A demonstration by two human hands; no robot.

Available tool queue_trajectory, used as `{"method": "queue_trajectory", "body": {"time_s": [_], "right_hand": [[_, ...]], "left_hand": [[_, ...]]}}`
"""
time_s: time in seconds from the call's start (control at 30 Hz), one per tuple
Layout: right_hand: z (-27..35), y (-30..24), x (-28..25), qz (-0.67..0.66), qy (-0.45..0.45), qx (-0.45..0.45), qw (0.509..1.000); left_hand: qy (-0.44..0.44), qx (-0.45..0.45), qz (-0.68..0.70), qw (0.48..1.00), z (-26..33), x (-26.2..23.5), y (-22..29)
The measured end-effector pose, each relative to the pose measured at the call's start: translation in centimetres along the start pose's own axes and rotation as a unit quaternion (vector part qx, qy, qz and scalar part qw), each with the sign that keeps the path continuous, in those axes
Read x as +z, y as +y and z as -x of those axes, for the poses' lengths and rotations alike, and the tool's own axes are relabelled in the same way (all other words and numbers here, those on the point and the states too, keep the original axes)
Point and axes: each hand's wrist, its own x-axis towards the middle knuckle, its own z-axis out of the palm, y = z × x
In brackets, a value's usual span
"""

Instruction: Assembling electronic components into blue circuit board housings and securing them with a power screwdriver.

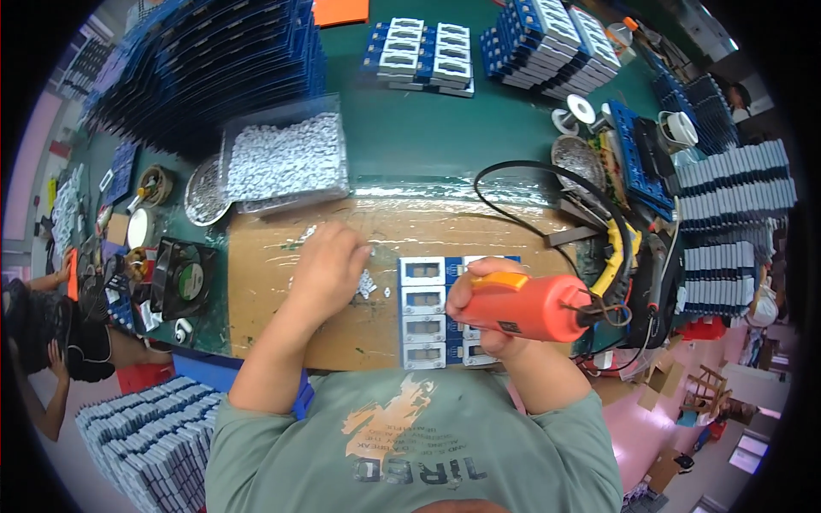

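Observation:
My left hand (329, 267) is closed above the brown work mat, its fingertips curled under and hidden. Small white pieces (366, 285) lie scattered beside it. In my right hand (506, 344) is a red-orange electric screwdriver (537, 309) with an orange lever, its body tilted and its tip hidden behind the hand. Below the tool lies a blue circuit board panel (455, 346) with white rectangular frames (423, 301) set on it in two columns. The hand covers part of the right column.
A clear plastic bin (344, 175) of small white pieces stands beyond my left hand. Blue boards (214, 68) are stacked far left, framed panels (547, 43) at the back. A black cable (505, 164) loops at right. A small fan (184, 278) stands left; another person's arm (58, 389) shows.

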Motion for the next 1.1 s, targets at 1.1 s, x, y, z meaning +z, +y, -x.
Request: {"method": "queue_trajectory", "body": {"time_s": [1.1], "right_hand": [[1.1,2.2,-3.1,-0.245,0.114,-0.051,0.961]], "left_hand": [[0.375,-0.288,0.731,0.492,-45.0,1.5,-14.0]]}}
